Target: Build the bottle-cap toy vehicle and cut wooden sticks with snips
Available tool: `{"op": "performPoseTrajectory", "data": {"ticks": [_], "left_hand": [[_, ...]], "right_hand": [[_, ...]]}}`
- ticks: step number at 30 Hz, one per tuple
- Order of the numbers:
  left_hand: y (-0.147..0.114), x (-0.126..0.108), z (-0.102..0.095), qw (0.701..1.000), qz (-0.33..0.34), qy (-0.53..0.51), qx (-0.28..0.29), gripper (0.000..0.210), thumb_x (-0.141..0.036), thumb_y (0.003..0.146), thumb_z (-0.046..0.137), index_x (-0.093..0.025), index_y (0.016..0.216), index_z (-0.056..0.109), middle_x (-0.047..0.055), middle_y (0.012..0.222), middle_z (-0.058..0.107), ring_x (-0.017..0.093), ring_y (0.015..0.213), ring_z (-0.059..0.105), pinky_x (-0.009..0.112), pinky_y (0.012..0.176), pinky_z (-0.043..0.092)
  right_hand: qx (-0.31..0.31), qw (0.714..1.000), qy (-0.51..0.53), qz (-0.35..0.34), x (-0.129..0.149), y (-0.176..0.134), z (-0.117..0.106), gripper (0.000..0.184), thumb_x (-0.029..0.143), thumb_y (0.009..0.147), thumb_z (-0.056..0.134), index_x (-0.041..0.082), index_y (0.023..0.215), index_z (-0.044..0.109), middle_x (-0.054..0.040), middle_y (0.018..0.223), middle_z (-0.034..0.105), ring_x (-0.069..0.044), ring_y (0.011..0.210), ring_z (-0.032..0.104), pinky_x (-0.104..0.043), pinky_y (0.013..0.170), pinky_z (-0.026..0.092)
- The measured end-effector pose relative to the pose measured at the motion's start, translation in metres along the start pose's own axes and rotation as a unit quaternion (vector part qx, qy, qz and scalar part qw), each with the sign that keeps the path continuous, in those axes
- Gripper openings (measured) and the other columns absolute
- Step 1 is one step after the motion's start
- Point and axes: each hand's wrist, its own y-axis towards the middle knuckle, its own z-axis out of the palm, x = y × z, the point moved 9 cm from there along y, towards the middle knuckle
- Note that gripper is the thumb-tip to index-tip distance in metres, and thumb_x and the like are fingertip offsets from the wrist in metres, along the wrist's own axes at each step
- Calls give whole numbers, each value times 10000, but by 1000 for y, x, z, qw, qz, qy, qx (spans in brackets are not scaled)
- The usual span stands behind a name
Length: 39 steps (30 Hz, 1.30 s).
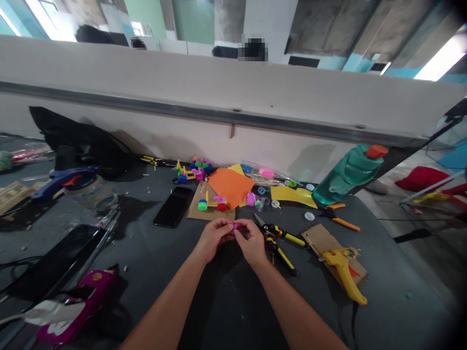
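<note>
Over the dark table my left hand [216, 237] and my right hand [251, 238] meet, fingertips pinched together on a small pink piece [235, 227]. Fingers cover most of it, so its kind cannot be made out. Just beyond them, a toy vehicle with green and red wheels [212, 203] rests on a cardboard piece [197, 212] beside an orange sheet [233, 184]. Pliers with yellow-and-black handles [282, 253] lie close to my right hand. A pink lump [251, 199] sits near some small plastic caps [276, 204].
A black phone [174, 206] lies left of the cardboard. On the right are a yellow glue gun [345, 272] on cardboard, orange-handled pliers [343, 221] and a teal bottle [345, 177]. A purple power strip [82, 306] with cables lies at front left. A white partition [182, 116] closes the back.
</note>
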Motion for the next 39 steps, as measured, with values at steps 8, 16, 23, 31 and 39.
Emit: {"op": "performPoseTrajectory", "data": {"ticks": [8, 16, 23, 31, 39], "left_hand": [[2, 4, -4, 1000, -7, -9, -18, 201, -199, 594, 761, -131, 696, 602, -1, 672, 621, 90, 625, 595, 212, 657, 485], [1, -16, -11, 973, 114, 190, -70, 133, -238, 640, 699, -161, 722, 628, -4, 673, 618, 107, 620, 560, 222, 631, 448], [2, -17, -16, 982, 119, 117, -92, 173, -268, 679, 670, -159, 805, 625, 8, 726, 634, 137, 682, 600, 284, 697, 497], [7, -4, -3, 997, 74, -22, -20, 286, -316, 703, 677, -132, 917, 634, 27, 740, 629, 116, 675, 601, 268, 681, 519], [16, 1, -11, 997, 69, 17, -38, 261, -312, 610, 745, -129, 715, 591, -29, 586, 553, 67, 518, 507, 207, 526, 487]], "right_hand": [[-2, 999, -51, -3, 1, 1, -2, 94, 234, 765, 560, 208, 774, 650, -22, 757, 615, -151, 714, 578, -262, 650, 468], [15, 992, 70, 108, -25, 0, 4, 67, 252, 700, 593, 185, 702, 587, 12, 643, 575, -116, 553, 522, -242, 540, 446], [57, 891, 392, 220, -34, -2, 20, 109, 211, 657, 677, 176, 720, 595, 39, 588, 519, -61, 474, 435, -179, 424, 363], [32, 888, 403, 220, -40, 1, 15, 189, 270, 722, 661, 166, 880, 653, -4, 653, 594, -70, 528, 485, -185, 459, 393], [-56, 930, 300, 205, -28, 0, 1, 165, 287, 672, 701, 157, 723, 613, 40, 565, 538, -38, 440, 428, -157, 407, 327]]}}
